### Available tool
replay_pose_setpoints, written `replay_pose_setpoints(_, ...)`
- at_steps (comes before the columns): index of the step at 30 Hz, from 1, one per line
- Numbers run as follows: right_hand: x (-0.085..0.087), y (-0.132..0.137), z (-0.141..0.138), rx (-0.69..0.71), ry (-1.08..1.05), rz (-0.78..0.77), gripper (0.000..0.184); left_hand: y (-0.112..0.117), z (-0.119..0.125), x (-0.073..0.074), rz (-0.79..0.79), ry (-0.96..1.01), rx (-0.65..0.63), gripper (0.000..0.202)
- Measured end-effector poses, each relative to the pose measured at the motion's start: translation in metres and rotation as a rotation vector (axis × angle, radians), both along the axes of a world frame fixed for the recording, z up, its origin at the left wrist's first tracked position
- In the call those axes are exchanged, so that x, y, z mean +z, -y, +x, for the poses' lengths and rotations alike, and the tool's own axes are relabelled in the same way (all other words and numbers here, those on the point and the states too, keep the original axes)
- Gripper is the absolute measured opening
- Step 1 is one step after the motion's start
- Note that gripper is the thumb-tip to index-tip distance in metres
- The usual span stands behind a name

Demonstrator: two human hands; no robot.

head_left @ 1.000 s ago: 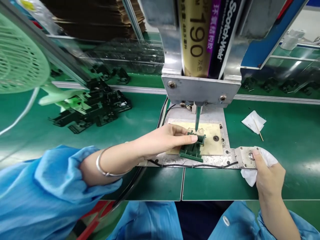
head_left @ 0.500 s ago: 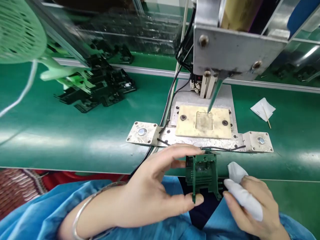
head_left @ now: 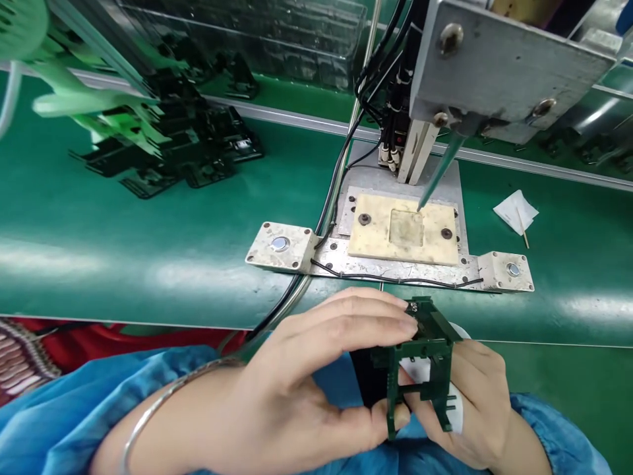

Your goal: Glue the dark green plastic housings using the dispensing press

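Note:
My left hand (head_left: pixel 321 369) grips a dark green plastic housing (head_left: pixel 438 349), fingers over its top and thumb at its lower left edge. The housing is an open frame with thin pins on its right side. Behind and to the right of it is my right hand (head_left: pixel 477 402), closed around a white cloth or tissue (head_left: pixel 455 410). Some of that white material shows through the opening of the housing, along with a fingertip. The housing hides part of the right hand's fingers.
Ahead stands a bench press with a metal head (head_left: pixel 504 72), a cream fixture plate (head_left: pixel 366 241) and two button boxes (head_left: pixel 297 258) (head_left: pixel 517 280). Dark plastic parts (head_left: pixel 198 145) lie left, beside a green fan (head_left: pixel 64 99). A white wipe (head_left: pixel 512 208) with a stick lies right.
My right hand has moved left with the white cloth, up to and behind the housing. My left hand has turned the housing and shifted it slightly right. The camera view has shifted.

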State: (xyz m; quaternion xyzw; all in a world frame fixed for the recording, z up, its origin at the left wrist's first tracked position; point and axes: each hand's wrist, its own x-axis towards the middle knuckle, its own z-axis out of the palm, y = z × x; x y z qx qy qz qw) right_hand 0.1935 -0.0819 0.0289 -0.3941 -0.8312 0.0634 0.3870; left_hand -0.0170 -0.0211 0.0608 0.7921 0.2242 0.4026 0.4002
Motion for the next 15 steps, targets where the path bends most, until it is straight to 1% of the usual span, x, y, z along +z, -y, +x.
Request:
replay_pose_setpoints(3,-0.002,-0.002,0.006,0.003,0.013,0.002,0.011,0.001,-0.001,-0.003,-0.095,-0.022,0.057,0.072)
replay_pose_setpoints(5,-0.008,-0.002,0.014,-0.018,0.021,-0.01,0.013,0.002,-0.002,-0.002,-0.178,-0.043,0.084,0.071)
replay_pose_setpoints(6,-0.012,0.0,0.021,-0.06,0.019,-0.011,0.015,0.003,-0.004,0.0,-0.211,-0.052,0.091,0.071)
replay_pose_setpoints(7,-0.019,0.001,0.029,-0.141,0.01,-0.002,0.016,0.002,-0.006,0.001,-0.234,-0.066,0.097,0.071)
replay_pose_setpoints(8,-0.026,0.002,0.039,-0.266,-0.014,0.021,0.017,0.0,-0.008,0.003,-0.25,-0.085,0.106,0.069)
replay_pose_setpoints(9,-0.034,0.003,0.05,-0.464,-0.06,0.043,0.015,-0.004,-0.011,0.004,-0.266,-0.109,0.124,0.065)
replay_pose_setpoints(10,-0.041,0.002,0.061,-0.699,-0.133,0.067,0.013,-0.011,-0.015,0.005,-0.279,-0.132,0.154,0.061)
replay_pose_setpoints(11,-0.048,-0.001,0.072,-0.936,-0.258,0.071,0.016,-0.022,-0.019,0.005,-0.29,-0.146,0.205,0.055)
replay_pose_setpoints(13,-0.058,-0.009,0.093,-1.237,-0.548,-0.006,0.028,-0.057,-0.031,0.003,-0.317,-0.136,0.373,0.05)
replay_pose_setpoints(14,-0.062,-0.013,0.102,-1.329,-0.699,-0.065,0.03,-0.081,-0.037,0.002,-0.322,-0.116,0.487,0.052)
replay_pose_setpoints(15,-0.066,-0.017,0.11,-1.373,-0.82,-0.121,0.03,-0.108,-0.045,0.001,-0.319,-0.085,0.597,0.057)
